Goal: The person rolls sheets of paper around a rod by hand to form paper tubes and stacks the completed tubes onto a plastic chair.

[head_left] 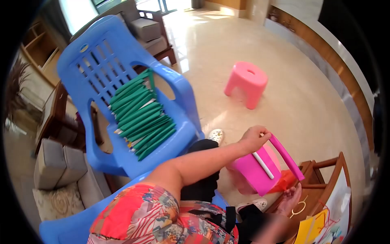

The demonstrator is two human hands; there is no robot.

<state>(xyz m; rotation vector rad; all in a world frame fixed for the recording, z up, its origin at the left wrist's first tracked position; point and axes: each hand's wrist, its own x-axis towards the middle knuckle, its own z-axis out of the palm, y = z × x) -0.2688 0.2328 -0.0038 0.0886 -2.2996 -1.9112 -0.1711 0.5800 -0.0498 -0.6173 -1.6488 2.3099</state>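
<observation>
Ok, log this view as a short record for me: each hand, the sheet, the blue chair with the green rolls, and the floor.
Left hand: pinching one end of the pink strip
Right hand: at the strip's other end; whether it grips is unclear
Sheet: bright pink, white stick lying on it
Beside sheet: orange piece, partly hidden
Blue chair: green rolls in a row on the seat, some pale ends showing
Floor: pink stool, upright, apart from both hands
</observation>
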